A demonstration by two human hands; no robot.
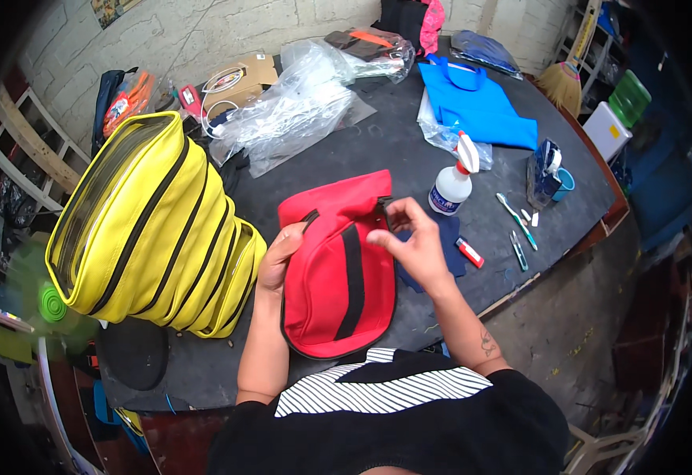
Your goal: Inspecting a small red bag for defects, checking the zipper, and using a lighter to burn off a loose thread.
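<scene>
A red fabric pouch [302, 277] with a black strip down its front and black zipper edging lies before me at the table's near side. My left hand [281, 255] grips its left edge, thumb on the front and the other fingers hidden behind. At the pouch's upper right edge is my right hand [413, 235], its fingers curled by the black zipper and its thumb held apart from them. Nothing shows between that thumb and the fingers. Beside the right wrist, a dark blue cloth [447, 237] lies partly under the hand.
Yellow zippered bags [144, 229] stand nested on the left. A white spray bottle [450, 186], red lighter [469, 252], toothbrush [515, 218] and small cutter-like tool [518, 251] lie to the right. Farther back are clear plastic wrap [298, 103], a blue bag [480, 103] and a cup [565, 184].
</scene>
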